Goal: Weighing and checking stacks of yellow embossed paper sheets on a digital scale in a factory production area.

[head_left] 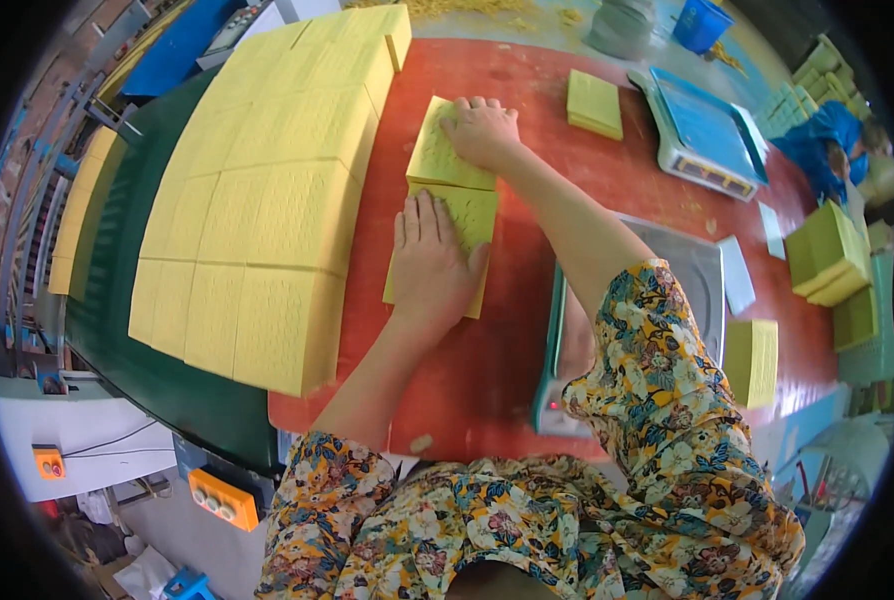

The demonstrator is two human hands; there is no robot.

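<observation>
Our left hand (429,262) lies flat, fingers (422,215) together and stretched out, pressing on a yellow sponge stack (470,215) on the red bench (607,170). Just beyond those fingertips, our right hand (482,130) rests palm down on a second yellow stack (435,155), fingers spread slightly over its far edge; the two stacks touch. Neither hand grips anything.

To the left of both hands, we see a broad sheet of yellow sponge blocks (267,210) laid in rows on a dark green belt (117,260). Beyond the right hand, well apart, sits a small yellow pad (594,103), and past it a white scale with a blue top (705,132). Under our right forearm is a second scale with a grey metal plate (692,265). Farther right lie white paper slips (737,275) and more yellow stacks (827,255). A person in blue (827,140) works at the far right.
</observation>
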